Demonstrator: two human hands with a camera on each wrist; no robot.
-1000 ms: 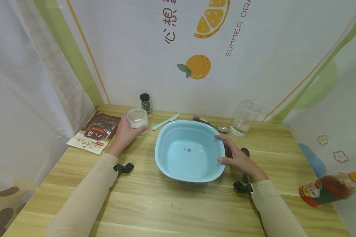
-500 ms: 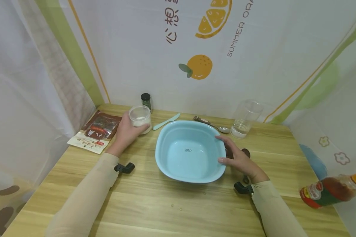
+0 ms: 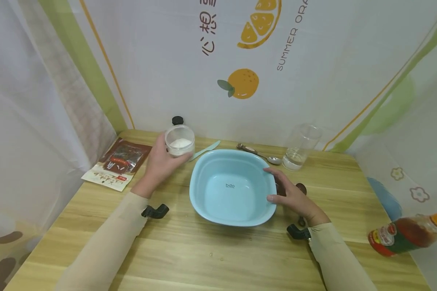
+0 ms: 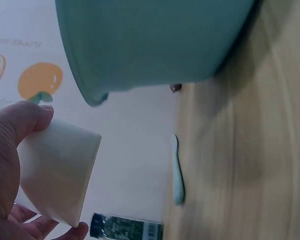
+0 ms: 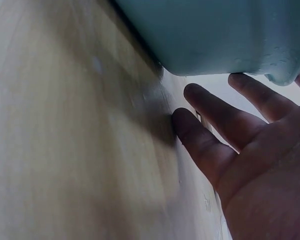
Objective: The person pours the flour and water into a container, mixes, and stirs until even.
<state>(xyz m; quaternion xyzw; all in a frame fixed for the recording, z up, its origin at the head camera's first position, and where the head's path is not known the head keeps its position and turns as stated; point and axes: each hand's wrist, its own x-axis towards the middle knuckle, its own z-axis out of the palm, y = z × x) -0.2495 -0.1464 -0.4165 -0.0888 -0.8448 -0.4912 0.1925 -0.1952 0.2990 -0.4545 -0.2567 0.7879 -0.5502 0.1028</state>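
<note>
My left hand (image 3: 164, 161) grips a clear jar (image 3: 180, 141) with white powder inside, held up off the table. In the left wrist view the jar (image 4: 57, 172) is tilted, with the thumb on one side and fingertips round the other. A light blue basin (image 3: 231, 188) marked "bdo" stands in the middle of the table with nothing in it. My right hand (image 3: 295, 202) holds the basin's right rim, thumb and forefinger over the edge. In the right wrist view the other fingers (image 5: 215, 117) spread beneath the rim, along the basin's outer wall (image 5: 210, 35).
A brown packet (image 3: 118, 163) lies at the left. A black-capped jar (image 3: 177, 120) stands behind my left hand. A pale knife (image 3: 207, 149) and metal spoon (image 3: 273, 160) lie behind the basin. A glass of liquid (image 3: 298, 151) stands back right; a red sauce bottle (image 3: 404, 234) is farther right.
My left hand has lifted the jar and brought it right, towards the basin, so it now overlaps the black-capped jar and knife. My right hand and the basin stay put.
</note>
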